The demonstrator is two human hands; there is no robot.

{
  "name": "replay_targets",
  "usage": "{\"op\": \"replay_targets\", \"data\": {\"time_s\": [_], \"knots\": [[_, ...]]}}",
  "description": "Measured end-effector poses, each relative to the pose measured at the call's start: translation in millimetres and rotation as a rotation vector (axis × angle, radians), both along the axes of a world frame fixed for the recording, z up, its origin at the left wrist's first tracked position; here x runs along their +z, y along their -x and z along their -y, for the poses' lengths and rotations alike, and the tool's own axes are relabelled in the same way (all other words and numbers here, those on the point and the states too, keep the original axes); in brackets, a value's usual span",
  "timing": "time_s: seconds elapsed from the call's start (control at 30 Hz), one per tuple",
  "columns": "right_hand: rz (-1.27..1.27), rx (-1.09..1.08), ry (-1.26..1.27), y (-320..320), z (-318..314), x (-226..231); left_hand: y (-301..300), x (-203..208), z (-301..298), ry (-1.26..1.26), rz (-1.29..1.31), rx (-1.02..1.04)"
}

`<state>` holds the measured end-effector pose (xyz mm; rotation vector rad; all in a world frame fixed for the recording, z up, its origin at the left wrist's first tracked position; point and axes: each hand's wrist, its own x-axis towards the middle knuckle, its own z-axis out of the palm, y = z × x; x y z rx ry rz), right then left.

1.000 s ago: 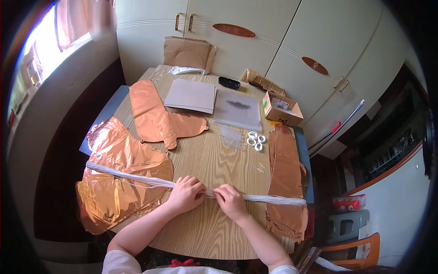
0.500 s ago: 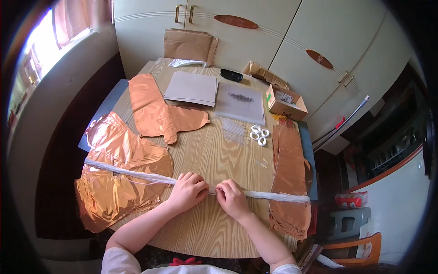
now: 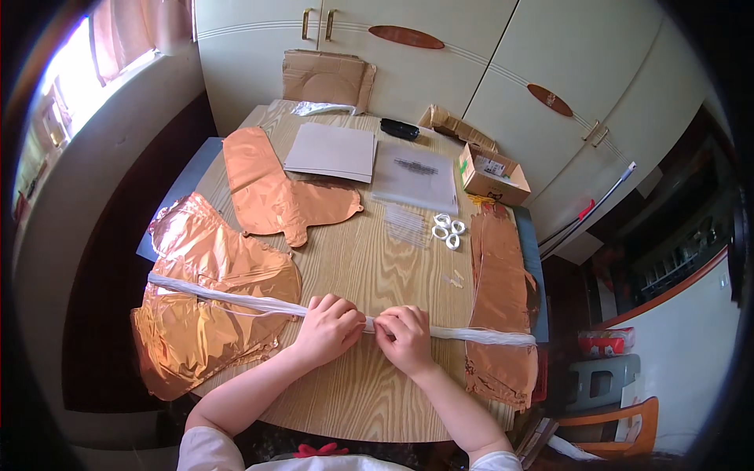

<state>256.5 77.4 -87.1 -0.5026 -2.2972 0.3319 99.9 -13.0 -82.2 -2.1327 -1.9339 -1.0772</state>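
Observation:
A long bundle of thin white strings [image 3: 483, 337] stretches crosswise over the near part of the table. My left hand [image 3: 328, 328] is closed around its middle, fingers curled. Just to the right, my right hand [image 3: 404, 339] pinches the same bundle, with only a short bit of string showing between the two hands. The left end lies over crumpled copper foil balloons [image 3: 236, 341], and the right end crosses a stack of flat copper foil balloons [image 3: 503, 267]. What my fingertips do on the strings is partly hidden.
On the wooden table [image 3: 338, 408], another copper foil balloon [image 3: 263, 196] lies beside grey sheets [image 3: 330, 151]. Beyond are a clear plastic sleeve [image 3: 416, 184], thin clear strips [image 3: 406, 225], white ribbon rolls [image 3: 441, 220], an open cardboard box [image 3: 496, 188] and a black tray [image 3: 399, 129].
My hands have come slightly closer together on the string bundle, and my right fingers have shifted their pinch a little. The things around them stay where they were.

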Motion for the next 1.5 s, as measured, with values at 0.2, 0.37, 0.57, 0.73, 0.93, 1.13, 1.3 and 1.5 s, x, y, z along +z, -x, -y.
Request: {"op": "replay_targets", "data": {"time_s": [0.2,0.37,0.57,0.73,0.93,1.13,1.3,1.5], "knots": [[-0.039,0.043,0.061,-1,5,2,-4,13,6,-0.022,0.121,-0.073],[-0.018,0.182,0.505,-4,23,15,-4,16,10,0.005,0.426,-0.288],[-0.069,0.536,1.0,-7,20,0,-5,12,11,0.077,0.674,-0.43],[-0.157,0.601,1.249,-10,9,13,10,0,12,0.153,1.093,-0.452],[-0.256,0.557,1.37,-16,-11,0,13,9,13,0.307,1.928,-0.662],[0.064,0.381,0.538,-7,3,2,5,23,9,0.139,1.907,-0.481],[-0.096,0.352,0.546,-15,5,25,9,38,10,0.083,0.269,-0.133],[-0.062,0.261,0.602,-14,4,26,13,29,20,0.474,1.277,-0.683]]}}
